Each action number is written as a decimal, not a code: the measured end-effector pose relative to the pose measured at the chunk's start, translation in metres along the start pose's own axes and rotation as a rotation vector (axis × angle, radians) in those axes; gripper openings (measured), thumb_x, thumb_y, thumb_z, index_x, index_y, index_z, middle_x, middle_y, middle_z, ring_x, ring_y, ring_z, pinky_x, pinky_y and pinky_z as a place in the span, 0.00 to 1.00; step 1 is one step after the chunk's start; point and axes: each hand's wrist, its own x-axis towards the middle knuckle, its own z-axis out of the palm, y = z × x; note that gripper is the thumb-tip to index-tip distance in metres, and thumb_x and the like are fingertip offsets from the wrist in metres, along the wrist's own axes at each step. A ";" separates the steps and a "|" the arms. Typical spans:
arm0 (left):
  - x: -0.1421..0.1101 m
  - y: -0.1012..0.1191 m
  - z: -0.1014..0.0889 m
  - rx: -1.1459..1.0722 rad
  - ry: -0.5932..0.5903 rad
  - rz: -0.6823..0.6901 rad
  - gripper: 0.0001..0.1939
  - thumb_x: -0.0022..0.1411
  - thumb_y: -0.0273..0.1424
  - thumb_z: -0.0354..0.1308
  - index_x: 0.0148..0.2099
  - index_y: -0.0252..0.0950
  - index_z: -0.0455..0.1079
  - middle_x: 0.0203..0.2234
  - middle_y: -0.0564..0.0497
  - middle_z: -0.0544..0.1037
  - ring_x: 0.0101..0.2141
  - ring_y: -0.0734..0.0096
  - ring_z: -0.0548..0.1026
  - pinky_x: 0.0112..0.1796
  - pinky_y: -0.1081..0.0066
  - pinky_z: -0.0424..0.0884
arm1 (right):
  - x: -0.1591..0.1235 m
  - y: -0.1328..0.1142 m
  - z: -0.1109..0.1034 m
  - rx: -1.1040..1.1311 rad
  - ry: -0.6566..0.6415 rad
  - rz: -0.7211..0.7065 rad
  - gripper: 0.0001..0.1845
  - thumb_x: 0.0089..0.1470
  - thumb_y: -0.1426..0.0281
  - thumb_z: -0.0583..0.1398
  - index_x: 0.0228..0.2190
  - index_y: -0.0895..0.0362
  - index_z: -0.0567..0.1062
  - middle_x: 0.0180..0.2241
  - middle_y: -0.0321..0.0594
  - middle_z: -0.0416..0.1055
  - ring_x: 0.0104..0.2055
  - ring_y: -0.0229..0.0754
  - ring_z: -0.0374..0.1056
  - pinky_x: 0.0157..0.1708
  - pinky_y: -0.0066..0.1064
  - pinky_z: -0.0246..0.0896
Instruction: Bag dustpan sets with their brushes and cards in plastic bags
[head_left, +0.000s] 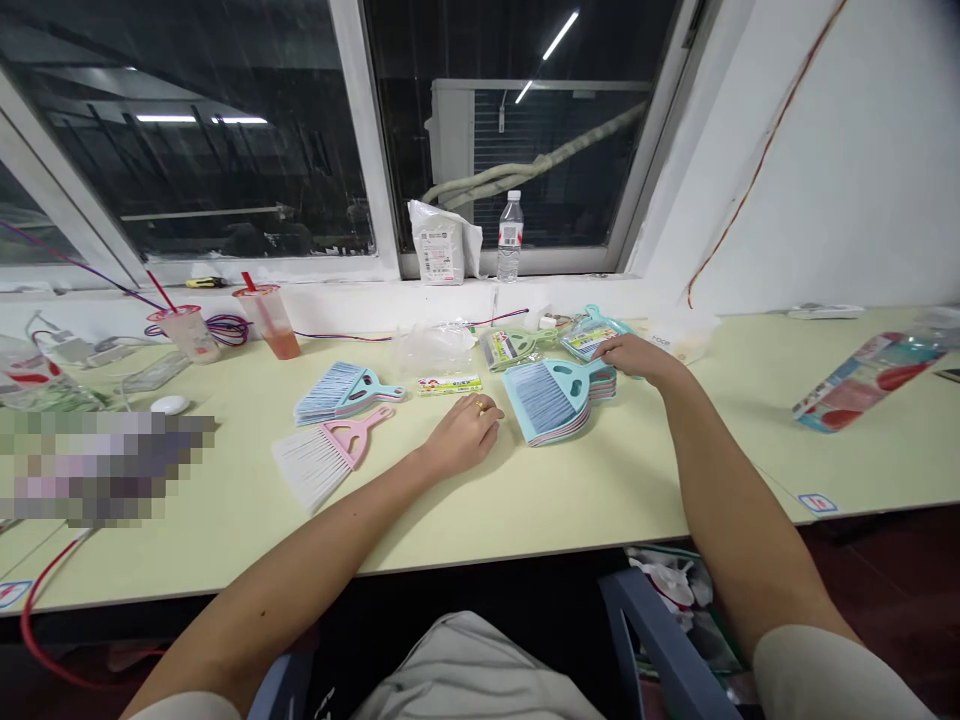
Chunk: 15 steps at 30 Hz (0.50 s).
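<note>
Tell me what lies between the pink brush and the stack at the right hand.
In the head view, the left hand lies between the pink brush and that stack, a yellow-green strip just beyond it.

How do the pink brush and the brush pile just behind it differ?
The pink brush has white bristles; the brush pile shows blue ones on top. The pink brush lies singly, while the brush pile is several layers thick. Both lie on the table, handles toward the right.

a white wall [847, 170] flanks dark windows [255, 130] above the table [585, 500].
</note>
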 end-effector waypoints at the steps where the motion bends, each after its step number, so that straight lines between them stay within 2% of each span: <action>1: 0.000 0.000 0.000 -0.007 -0.004 -0.007 0.13 0.71 0.27 0.47 0.48 0.35 0.72 0.44 0.41 0.74 0.47 0.57 0.73 0.50 0.56 0.70 | -0.001 -0.001 0.001 -0.015 0.015 -0.011 0.09 0.46 0.77 0.60 0.27 0.57 0.81 0.31 0.40 0.80 0.33 0.42 0.72 0.29 0.26 0.61; 3: -0.001 -0.001 -0.001 -0.022 -0.005 -0.018 0.12 0.71 0.27 0.48 0.48 0.34 0.72 0.44 0.41 0.74 0.46 0.58 0.73 0.50 0.56 0.70 | -0.002 -0.001 0.005 -0.023 -0.002 -0.014 0.08 0.46 0.76 0.59 0.26 0.56 0.80 0.33 0.39 0.79 0.37 0.43 0.72 0.34 0.27 0.62; 7: -0.001 -0.004 -0.001 -0.069 -0.004 -0.036 0.12 0.70 0.25 0.49 0.48 0.35 0.73 0.44 0.41 0.74 0.46 0.58 0.73 0.50 0.57 0.71 | -0.002 0.004 0.014 -0.011 -0.006 -0.028 0.06 0.48 0.73 0.60 0.30 0.57 0.77 0.35 0.41 0.78 0.35 0.42 0.71 0.32 0.27 0.61; 11: -0.002 -0.005 0.001 -0.098 -0.012 -0.061 0.13 0.70 0.25 0.48 0.49 0.35 0.73 0.44 0.41 0.74 0.47 0.58 0.73 0.49 0.57 0.72 | -0.001 0.010 0.014 -0.005 -0.064 -0.015 0.11 0.50 0.72 0.61 0.37 0.57 0.78 0.40 0.43 0.79 0.36 0.42 0.71 0.32 0.27 0.61; 15: -0.003 -0.005 0.002 -0.104 -0.031 -0.070 0.14 0.70 0.26 0.47 0.50 0.34 0.73 0.45 0.40 0.75 0.46 0.58 0.74 0.48 0.57 0.73 | -0.002 0.012 0.010 -0.034 -0.116 -0.016 0.12 0.50 0.73 0.61 0.38 0.57 0.81 0.40 0.42 0.79 0.39 0.42 0.72 0.35 0.27 0.63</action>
